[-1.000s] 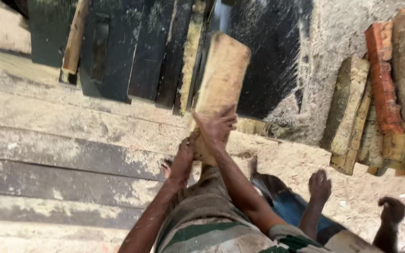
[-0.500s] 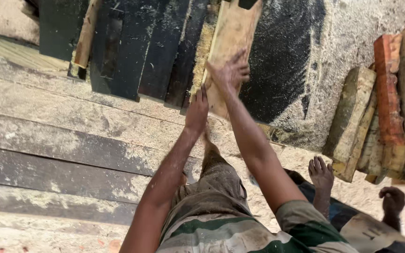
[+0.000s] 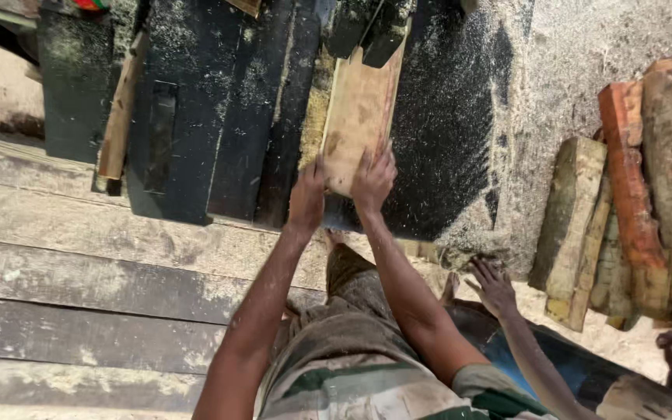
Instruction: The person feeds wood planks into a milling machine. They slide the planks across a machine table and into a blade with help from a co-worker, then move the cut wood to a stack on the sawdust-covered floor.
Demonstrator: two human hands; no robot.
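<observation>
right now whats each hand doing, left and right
left hand: pressed on the near end of the wooden block, grip hidden, cannot be told.
right hand: fingers spread flat on the same block, open.

We press both hands against the near end of a pale wooden plank (image 3: 361, 117) lying lengthwise on the dark, sawdust-strewn table (image 3: 445, 140). Our left hand (image 3: 307, 198) grips its near left corner; our right hand (image 3: 373, 180) lies flat on its near end, fingers spread. The plank's far end reaches under dark machine parts (image 3: 367, 31). Rough wood blocks (image 3: 624, 210) are stacked at right. Another person's hand (image 3: 493, 284) rests by the table's edge, beside a blue container (image 3: 554, 365).
</observation>
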